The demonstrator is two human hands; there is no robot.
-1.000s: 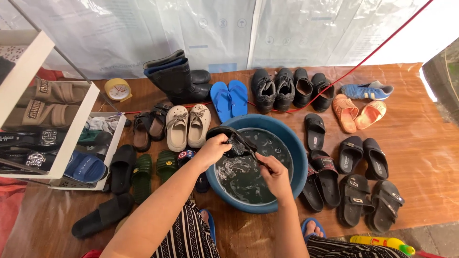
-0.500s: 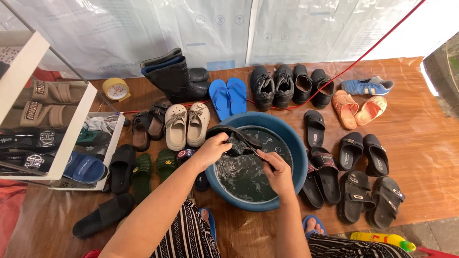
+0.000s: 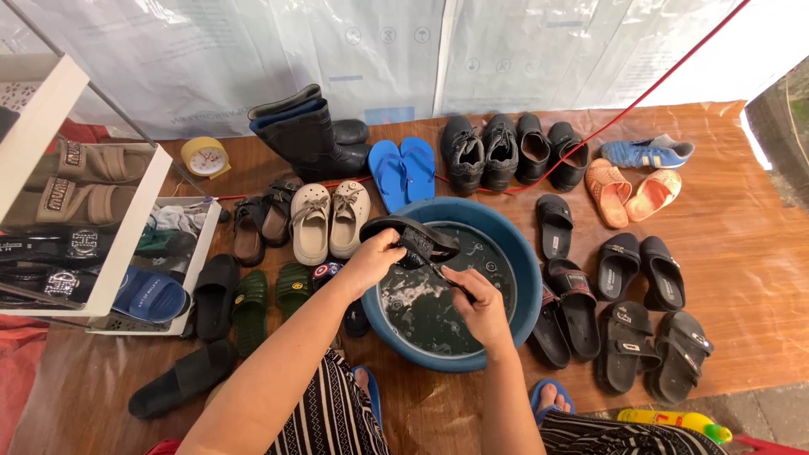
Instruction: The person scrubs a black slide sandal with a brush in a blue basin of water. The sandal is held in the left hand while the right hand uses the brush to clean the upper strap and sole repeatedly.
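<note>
Over the blue basin (image 3: 514,253), your right hand (image 3: 480,305) pinches a thin brush (image 3: 445,278), bristles hidden. Your left hand (image 3: 375,259) grips a black sandal (image 3: 415,238) above the soapy water at the basin's far-left rim. Beyond the basin lie blue flip-flops (image 3: 403,171) and black boots (image 3: 310,135).

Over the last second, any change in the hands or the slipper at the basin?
Barely. The left hand keeps gripping the black slipper over the blue basin; the right hand keeps working a thin brush against it, shifting only slightly. The shoes around the basin have not moved.
</note>
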